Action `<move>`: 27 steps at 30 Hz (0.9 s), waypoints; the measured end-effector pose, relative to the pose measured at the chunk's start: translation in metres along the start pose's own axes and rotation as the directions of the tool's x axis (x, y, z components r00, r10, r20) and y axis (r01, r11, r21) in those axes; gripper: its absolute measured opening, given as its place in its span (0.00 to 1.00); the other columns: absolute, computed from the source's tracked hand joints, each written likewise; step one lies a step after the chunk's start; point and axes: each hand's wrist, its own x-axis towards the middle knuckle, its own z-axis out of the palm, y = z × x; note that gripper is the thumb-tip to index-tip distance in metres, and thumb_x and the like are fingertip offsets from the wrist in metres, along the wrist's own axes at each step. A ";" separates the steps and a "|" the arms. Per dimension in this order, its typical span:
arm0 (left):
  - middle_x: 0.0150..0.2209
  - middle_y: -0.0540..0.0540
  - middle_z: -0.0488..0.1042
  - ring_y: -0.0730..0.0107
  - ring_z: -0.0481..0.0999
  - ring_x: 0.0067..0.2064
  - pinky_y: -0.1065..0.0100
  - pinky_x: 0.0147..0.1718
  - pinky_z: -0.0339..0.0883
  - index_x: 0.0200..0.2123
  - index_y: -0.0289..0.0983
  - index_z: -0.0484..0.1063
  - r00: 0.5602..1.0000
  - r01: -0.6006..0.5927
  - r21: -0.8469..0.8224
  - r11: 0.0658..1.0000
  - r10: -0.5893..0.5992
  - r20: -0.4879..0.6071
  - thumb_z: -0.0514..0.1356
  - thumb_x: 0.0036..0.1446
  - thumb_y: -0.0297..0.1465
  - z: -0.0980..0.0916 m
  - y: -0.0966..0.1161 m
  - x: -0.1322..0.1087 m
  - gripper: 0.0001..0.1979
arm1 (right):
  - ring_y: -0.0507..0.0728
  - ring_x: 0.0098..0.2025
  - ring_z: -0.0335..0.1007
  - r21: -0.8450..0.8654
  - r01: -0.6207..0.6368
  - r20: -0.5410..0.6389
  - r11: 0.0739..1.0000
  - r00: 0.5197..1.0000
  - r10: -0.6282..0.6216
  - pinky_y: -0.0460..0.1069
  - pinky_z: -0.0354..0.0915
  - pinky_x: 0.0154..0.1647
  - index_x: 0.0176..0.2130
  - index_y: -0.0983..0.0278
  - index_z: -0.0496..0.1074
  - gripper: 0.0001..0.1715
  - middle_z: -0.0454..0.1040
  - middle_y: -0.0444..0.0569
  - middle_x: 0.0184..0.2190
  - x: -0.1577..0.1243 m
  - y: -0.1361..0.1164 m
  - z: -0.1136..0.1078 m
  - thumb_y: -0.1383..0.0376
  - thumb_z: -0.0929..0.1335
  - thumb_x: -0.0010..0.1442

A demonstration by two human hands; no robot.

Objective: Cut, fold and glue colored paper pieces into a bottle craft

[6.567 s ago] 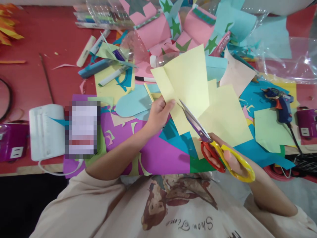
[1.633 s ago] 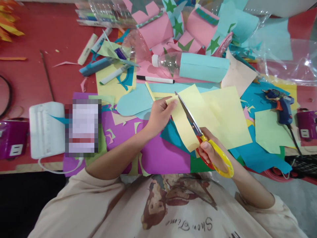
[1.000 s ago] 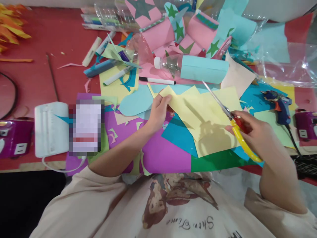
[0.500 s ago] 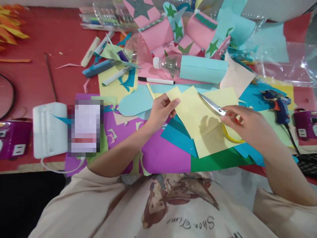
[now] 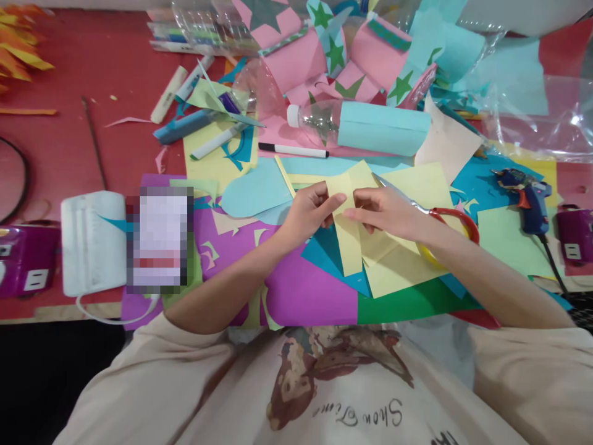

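My left hand [image 5: 309, 213] pinches the upper left edge of a pale yellow paper strip [image 5: 348, 247]. My right hand [image 5: 388, 213] pinches the same strip from the right, fingertips almost meeting the left ones. The strip hangs down over a blue sheet. Scissors with a red and yellow handle [image 5: 451, 224] lie behind my right wrist on a larger yellow sheet [image 5: 417, 185], blades pointing left and partly hidden by the hand.
A plastic bottle wrapped in light blue paper [image 5: 370, 127] lies beyond my hands, with a black marker [image 5: 291, 149] beside it. A blue glue gun [image 5: 525, 191] rests at right. A white case [image 5: 92, 241] sits at left. Coloured paper scraps cover the red table [image 5: 60, 148].
My right hand has laid the scissors down on the yellow sheet and moved left to grip the cut strip alongside my left hand. The strip now hangs free of the larger sheet.
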 end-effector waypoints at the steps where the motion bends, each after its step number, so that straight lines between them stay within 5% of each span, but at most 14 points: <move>1: 0.14 0.56 0.63 0.80 0.63 0.14 0.75 0.11 0.54 0.24 0.38 0.65 1.000 0.000 -0.003 1.000 0.000 0.004 0.65 0.44 0.55 0.000 0.000 0.000 0.26 | 0.46 0.20 0.57 0.069 0.028 -0.009 0.997 1.000 -0.028 0.44 0.54 0.21 0.30 0.65 0.68 0.20 0.64 0.40 0.22 0.005 0.003 0.006 0.50 0.69 0.57; 8: 0.17 0.56 0.64 0.80 0.66 0.18 0.77 0.16 0.59 0.25 0.38 0.62 0.997 -0.070 0.095 0.993 0.068 0.021 0.66 0.49 0.48 -0.002 0.002 0.001 0.22 | 0.46 0.21 0.55 0.197 0.106 -0.174 0.975 0.982 -0.071 0.44 0.52 0.21 0.30 0.64 0.68 0.23 0.60 0.38 0.21 0.016 0.028 0.017 0.46 0.68 0.57; 17: 0.19 0.56 0.63 0.79 0.67 0.19 0.76 0.16 0.59 0.26 0.38 0.62 0.990 -0.107 0.190 0.976 0.088 0.107 0.63 0.54 0.47 -0.005 -0.006 0.001 0.20 | 0.45 0.20 0.56 0.338 0.178 -0.173 0.924 0.977 -0.125 0.44 0.51 0.18 0.29 0.64 0.68 0.23 0.62 0.38 0.20 0.014 0.034 0.021 0.47 0.70 0.55; 27: 0.19 0.55 0.66 0.79 0.66 0.18 0.76 0.17 0.61 0.24 0.38 0.60 0.986 -0.060 -0.126 0.990 0.079 0.145 0.63 0.54 0.46 -0.006 -0.005 0.000 0.21 | 0.44 0.18 0.58 0.490 0.185 -0.163 0.852 0.979 -0.119 0.42 0.55 0.16 0.29 0.64 0.70 0.13 0.65 0.38 0.20 0.013 0.037 0.017 0.57 0.72 0.54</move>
